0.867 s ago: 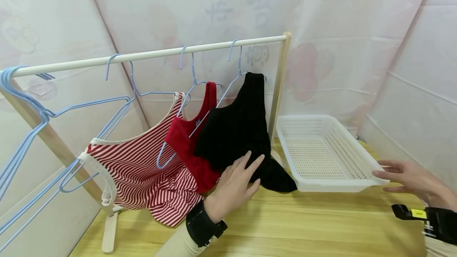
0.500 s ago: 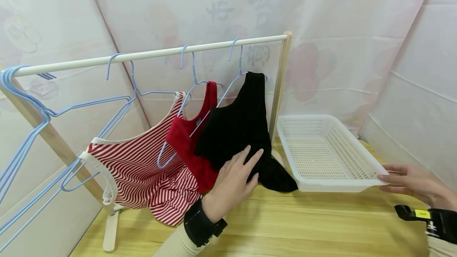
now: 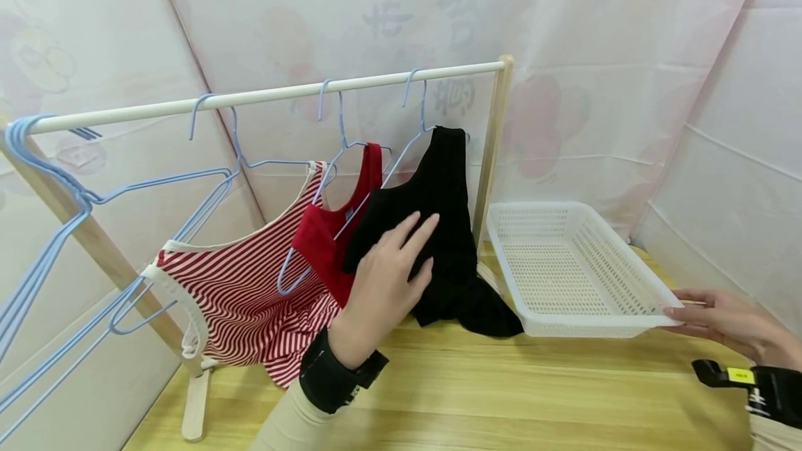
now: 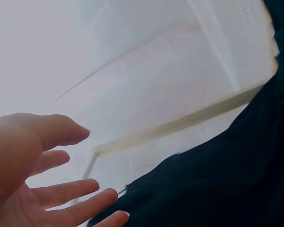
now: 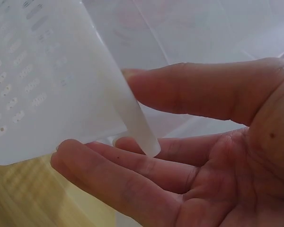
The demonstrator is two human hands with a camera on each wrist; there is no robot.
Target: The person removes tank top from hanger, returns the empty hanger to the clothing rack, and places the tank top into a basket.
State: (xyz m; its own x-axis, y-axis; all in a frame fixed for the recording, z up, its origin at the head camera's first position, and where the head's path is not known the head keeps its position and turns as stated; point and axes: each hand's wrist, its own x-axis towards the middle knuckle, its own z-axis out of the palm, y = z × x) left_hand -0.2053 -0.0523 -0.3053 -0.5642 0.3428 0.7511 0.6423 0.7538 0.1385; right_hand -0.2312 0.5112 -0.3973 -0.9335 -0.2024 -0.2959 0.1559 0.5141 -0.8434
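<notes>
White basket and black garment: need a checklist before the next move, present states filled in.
1. Right hand holding the white basket: ok, thumb at the rim, fingers below.
2. White basket flat on the table: cannot tell.
3. Black garment on its hanger, hooked over the rail: ok.
4. Left hand gripping the black garment: not ok, fingers extended in front of it; contact unclear.
5. Gap between black garment's lower end and white basket: cannot tell, they meet in the head view.
</notes>
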